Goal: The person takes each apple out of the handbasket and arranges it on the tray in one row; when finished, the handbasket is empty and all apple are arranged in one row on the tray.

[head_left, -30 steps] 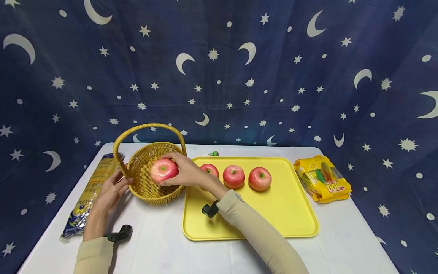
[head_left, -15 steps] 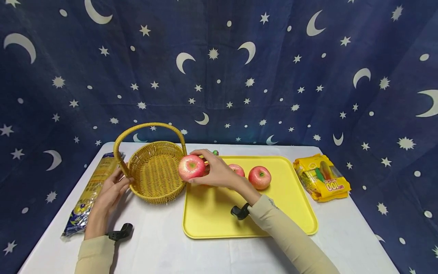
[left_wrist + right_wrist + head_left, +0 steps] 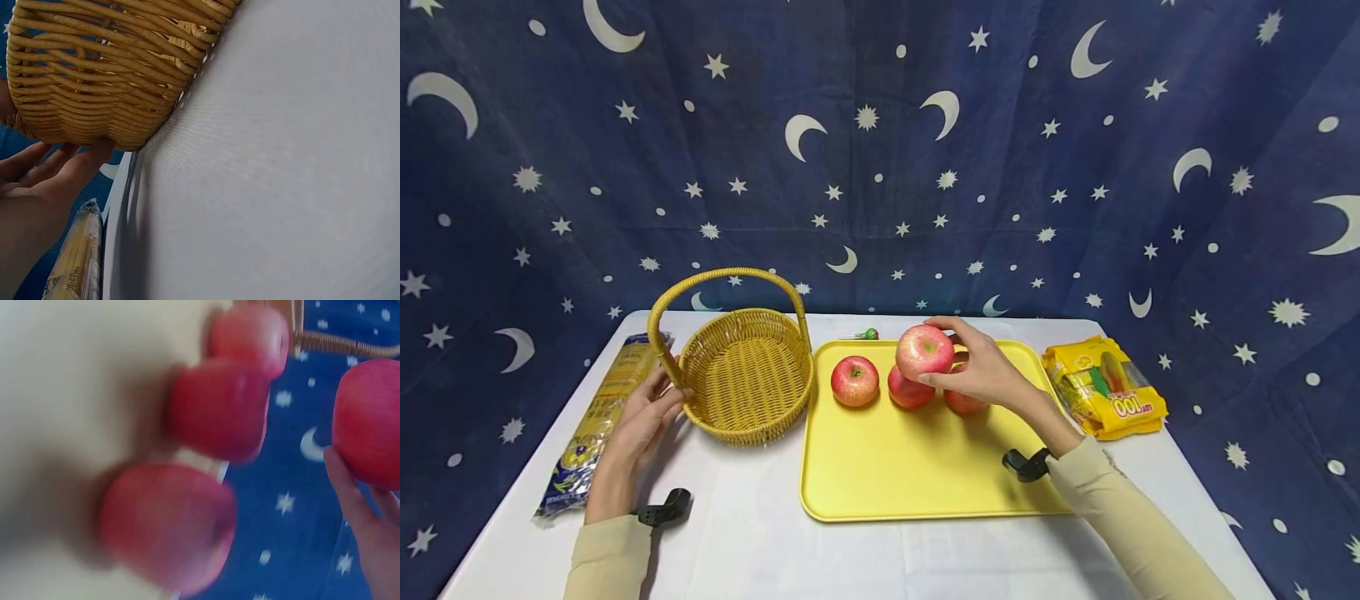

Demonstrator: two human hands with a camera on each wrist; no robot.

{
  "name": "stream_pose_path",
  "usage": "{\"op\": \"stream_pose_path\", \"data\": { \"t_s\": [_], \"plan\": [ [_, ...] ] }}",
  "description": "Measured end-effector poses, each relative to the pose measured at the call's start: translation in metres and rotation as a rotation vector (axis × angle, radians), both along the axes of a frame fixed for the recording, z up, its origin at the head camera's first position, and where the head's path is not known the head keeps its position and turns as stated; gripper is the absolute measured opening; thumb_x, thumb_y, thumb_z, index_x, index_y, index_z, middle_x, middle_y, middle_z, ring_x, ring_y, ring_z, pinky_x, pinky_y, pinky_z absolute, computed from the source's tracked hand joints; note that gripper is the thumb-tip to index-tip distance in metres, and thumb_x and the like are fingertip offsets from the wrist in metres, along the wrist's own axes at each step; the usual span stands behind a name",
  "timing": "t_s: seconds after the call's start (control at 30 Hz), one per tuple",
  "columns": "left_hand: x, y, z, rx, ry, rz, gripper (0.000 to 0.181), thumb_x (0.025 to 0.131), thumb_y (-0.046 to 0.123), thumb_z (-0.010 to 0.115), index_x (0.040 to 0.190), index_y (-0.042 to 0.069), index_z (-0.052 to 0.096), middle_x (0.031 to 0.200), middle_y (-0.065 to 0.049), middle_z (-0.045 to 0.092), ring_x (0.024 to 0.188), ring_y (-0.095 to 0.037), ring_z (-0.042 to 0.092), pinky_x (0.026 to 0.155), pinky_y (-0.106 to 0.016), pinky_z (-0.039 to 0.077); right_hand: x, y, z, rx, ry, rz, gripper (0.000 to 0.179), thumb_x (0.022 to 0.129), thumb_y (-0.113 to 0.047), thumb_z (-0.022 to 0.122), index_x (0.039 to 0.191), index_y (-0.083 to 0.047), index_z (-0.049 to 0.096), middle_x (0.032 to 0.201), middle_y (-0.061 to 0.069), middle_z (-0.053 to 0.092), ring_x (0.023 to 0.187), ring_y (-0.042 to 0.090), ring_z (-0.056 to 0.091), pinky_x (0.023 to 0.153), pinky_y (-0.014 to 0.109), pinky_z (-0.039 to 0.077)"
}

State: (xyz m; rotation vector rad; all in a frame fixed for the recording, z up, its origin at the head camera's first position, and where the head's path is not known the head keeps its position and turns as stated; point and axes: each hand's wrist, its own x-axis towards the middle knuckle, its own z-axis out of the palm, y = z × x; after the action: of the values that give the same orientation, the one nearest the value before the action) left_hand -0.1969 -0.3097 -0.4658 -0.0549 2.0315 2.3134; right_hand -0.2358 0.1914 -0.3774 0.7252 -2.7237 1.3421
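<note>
In the head view my right hand [image 3: 981, 367] holds a red apple [image 3: 925, 351] above the yellow tray [image 3: 917, 475], thumb below it and fingers behind. The right wrist view shows the same apple [image 3: 372, 425] raised off the tray. Under it stand three more: a left apple [image 3: 854, 382], a middle apple [image 3: 910, 390] and a right apple [image 3: 962, 403], the last two partly covered. My left hand [image 3: 642, 417] grips the wicker basket [image 3: 748, 375] at its left side, near the handle's foot. Fingers [image 3: 90, 164] touch the outer weave of the basket [image 3: 119, 81]. The basket's inside shows only bare weave.
A long pack of spaghetti [image 3: 598, 425] lies left of the basket, partly behind my left arm. On the right, a yellow printed food package [image 3: 1108, 390] sits beside the tray. A small green-tipped item [image 3: 868, 334] lies behind the tray. A dark starry curtain [image 3: 880, 167] closes off the back.
My right hand has carried the apple rightward, from over the basket to above the middle and right apples on the tray. The left hand and basket have stayed put.
</note>
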Motion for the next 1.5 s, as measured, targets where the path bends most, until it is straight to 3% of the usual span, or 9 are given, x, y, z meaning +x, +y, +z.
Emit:
{"op": "stream_pose_path", "data": {
  "t_s": [0.1,0.2,0.3,0.47,0.63,0.83,1.17,1.4,1.5],
  "plan": [
    [0.0,0.0,0.0,-0.021,-0.014,0.005,0.086,0.102,-0.001,0.054,0.165,0.007,-0.004,0.169,-0.028,0.0,0.126,0.003,0.05,0.097,-0.008,0.048,0.001,0.023,0.0,0.005,-0.01,-0.041,0.078,0.076,-0.03,0.092,0.142,-0.016,0.053,0.137,0.009,0.06,0.118,0.033,0.063,0.095,0.051,0.059],
    [-0.001,0.001,-0.001,-0.039,-0.032,0.011,0.086,0.102,0.0,0.054,0.165,0.009,-0.003,0.17,-0.026,0.001,0.141,-0.011,0.04,0.097,-0.007,0.047,0.003,0.047,-0.002,0.031,-0.016,-0.08,0.078,0.079,-0.029,0.091,0.144,-0.013,0.051,0.138,0.011,0.059,0.118,0.034,0.063,0.095,0.052,0.059],
    [-0.002,0.001,-0.001,-0.045,-0.043,0.011,0.087,0.102,0.001,0.055,0.166,0.01,-0.003,0.171,-0.024,-0.001,0.149,-0.019,0.03,0.098,-0.007,0.047,0.005,0.068,-0.004,0.061,-0.014,-0.118,0.077,0.081,-0.029,0.089,0.145,-0.012,0.05,0.139,0.012,0.058,0.118,0.034,0.063,0.096,0.043,0.06],
    [-0.001,0.0,0.001,-0.013,-0.029,0.012,0.087,0.101,-0.001,0.055,0.165,0.008,-0.003,0.171,-0.024,-0.001,0.136,-0.004,0.043,0.098,-0.008,0.047,0.011,0.094,-0.013,0.062,-0.041,-0.176,0.074,0.082,-0.029,0.087,0.145,-0.014,0.05,0.14,0.013,0.057,0.117,0.033,0.062,0.09,0.018,0.055],
    [0.0,-0.004,0.001,-0.007,-0.002,-0.009,0.087,0.101,-0.002,0.055,0.165,0.006,-0.004,0.171,-0.025,-0.001,0.119,0.008,0.051,0.096,-0.007,0.048,0.016,0.113,-0.026,0.087,-0.05,-0.225,0.073,0.085,-0.029,0.085,0.146,-0.012,0.048,0.138,0.017,0.057,0.116,0.036,0.063,0.088,0.017,0.052],
    [0.001,-0.008,0.0,-0.028,-0.009,-0.02,0.086,0.102,-0.002,0.053,0.165,0.009,-0.004,0.171,-0.023,-0.002,0.121,0.007,0.051,0.096,-0.008,0.048,0.018,0.128,-0.047,0.104,-0.092,-0.249,0.076,0.087,-0.029,0.082,0.148,-0.004,0.044,0.139,0.024,0.055,0.116,0.039,0.061,0.086,0.008,0.047],
    [0.006,-0.015,0.002,-0.038,0.013,-0.026,0.083,0.101,-0.002,0.052,0.165,0.003,-0.002,0.168,-0.026,0.005,0.119,0.008,0.053,0.095,-0.01,0.05,0.019,0.131,-0.079,0.178,-0.103,-0.278,0.076,0.086,-0.031,0.083,0.145,-0.002,0.045,0.132,0.025,0.059,0.105,0.035,0.062,0.084,0.022,0.054],
    [0.007,-0.013,0.004,-0.066,0.005,-0.013,0.083,0.101,-0.001,0.054,0.165,0.002,0.001,0.166,-0.027,0.01,0.118,0.007,0.053,0.093,-0.01,0.051,0.022,0.129,-0.083,0.192,-0.155,-0.295,0.082,0.086,-0.036,0.083,0.148,-0.003,0.041,0.137,0.025,0.056,0.113,0.039,0.06,0.098,0.054,0.056],
    [0.007,-0.011,0.006,-0.11,-0.015,0.006,0.079,0.102,0.004,0.057,0.164,0.001,0.008,0.163,-0.026,0.017,0.113,0.006,0.058,0.091,-0.013,0.054,0.022,0.13,-0.084,0.187,-0.175,-0.292,0.084,0.087,-0.037,0.083,0.15,-0.003,0.039,0.139,0.026,0.054,0.116,0.041,0.059,0.101,0.059,0.053]
  ]
}}
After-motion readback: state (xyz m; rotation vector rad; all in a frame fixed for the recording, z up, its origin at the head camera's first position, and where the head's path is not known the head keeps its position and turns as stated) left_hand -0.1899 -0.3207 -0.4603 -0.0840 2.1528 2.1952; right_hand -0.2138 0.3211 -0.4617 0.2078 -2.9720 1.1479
